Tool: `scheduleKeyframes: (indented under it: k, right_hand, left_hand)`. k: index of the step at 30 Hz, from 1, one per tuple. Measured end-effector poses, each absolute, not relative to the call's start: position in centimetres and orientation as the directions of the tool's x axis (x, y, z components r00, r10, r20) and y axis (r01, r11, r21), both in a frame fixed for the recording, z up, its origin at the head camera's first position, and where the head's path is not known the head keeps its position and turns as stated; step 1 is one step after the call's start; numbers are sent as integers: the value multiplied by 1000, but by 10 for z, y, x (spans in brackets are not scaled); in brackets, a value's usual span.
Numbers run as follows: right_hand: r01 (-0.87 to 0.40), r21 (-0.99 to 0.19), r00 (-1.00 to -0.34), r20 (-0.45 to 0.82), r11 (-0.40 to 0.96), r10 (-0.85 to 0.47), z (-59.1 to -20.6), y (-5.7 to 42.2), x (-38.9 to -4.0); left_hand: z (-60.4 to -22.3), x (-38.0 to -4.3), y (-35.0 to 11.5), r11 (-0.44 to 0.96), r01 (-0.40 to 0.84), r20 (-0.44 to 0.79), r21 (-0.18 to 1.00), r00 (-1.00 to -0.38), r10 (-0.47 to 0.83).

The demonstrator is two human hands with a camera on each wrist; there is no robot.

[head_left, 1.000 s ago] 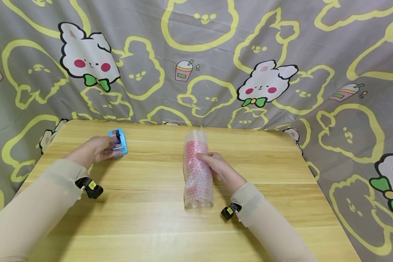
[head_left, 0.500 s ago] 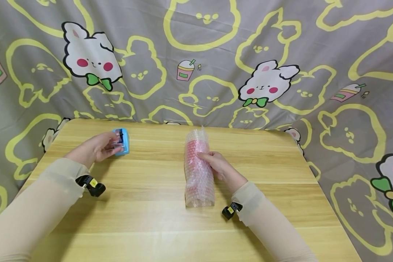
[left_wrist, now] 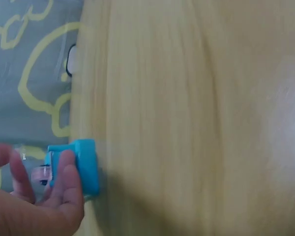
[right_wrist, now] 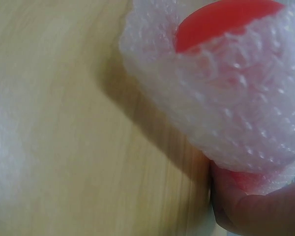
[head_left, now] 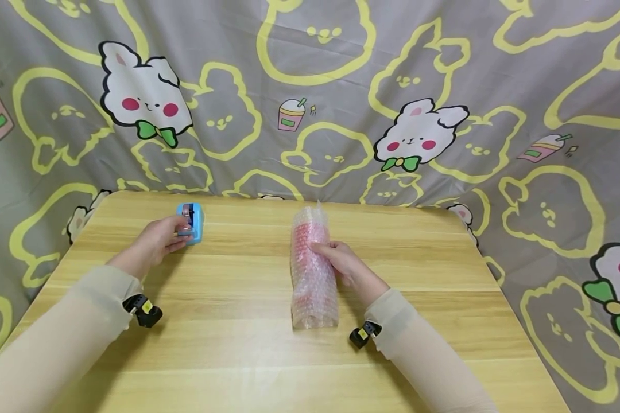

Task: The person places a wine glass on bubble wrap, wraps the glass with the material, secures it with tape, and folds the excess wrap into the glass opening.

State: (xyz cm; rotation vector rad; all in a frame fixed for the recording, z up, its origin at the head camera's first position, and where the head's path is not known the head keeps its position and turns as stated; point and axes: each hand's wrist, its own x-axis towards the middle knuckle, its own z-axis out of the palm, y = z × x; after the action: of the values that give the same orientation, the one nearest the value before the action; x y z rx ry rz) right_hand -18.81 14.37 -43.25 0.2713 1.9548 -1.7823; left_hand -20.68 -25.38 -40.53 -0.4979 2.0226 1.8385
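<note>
Patterned curtain closes off the desk at 12 o'clock and wraps round at 9 and 3; we take 12 as straight away from the person

Biggest thing on the desk: the bubble-wrapped bundle, lying flat near the middle, long axis close to 12–6. Right wrist view shows us a red rounded end where the wrap gapes

Hands next. Right hand is the nearer one: on the bundle's 3 o'clock flank, thumb over the top, gripping it; its other fingers are mostly hidden from us. Left hand is well apart, out around 9 from the bundle, fingers bent round the 6 o'clock part of the tape dispenser. Whether it also has a tape end, we can't tell

Relation that matters, we judge: from the left hand the bundle lies just past 3, broadside on, so a straight move across would meet its long flank, not an end, with the right hand on the opposite side

Blue dispenser sits on the desk, between 9 and 10 from the bundle, long axis also near 12–6; we read the two as roughly parallel

Smallest: pinkish tape roll, seated in the dispenser
</note>
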Motion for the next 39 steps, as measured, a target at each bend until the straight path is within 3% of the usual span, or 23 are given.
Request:
scheduleKeyframes:
  k: [8, 15, 30, 39]
  right_hand:
    - [452, -882, -868, -469, 135, -160, -432, 144, -187]
    - [451, -883, -868, -468, 133, -164, -434, 144, -187]
    - [447, -884, -871, -465, 138, -157, -435, 144, -186]
    - [450, -882, -871, -467, 139, -148, -436, 143, -188]
  left_hand:
    - [-414, -198, -245, 235, -363, -338, 902, -931, -140]
    - [-419, -196, -247, 275, -407, -371, 871, -912, -177]
    - [-423, -189, -247, -105, -547, -550, 831, -835, 1]
    - [-428, -189, -245, -83, -593, -594, 801, -804, 9]
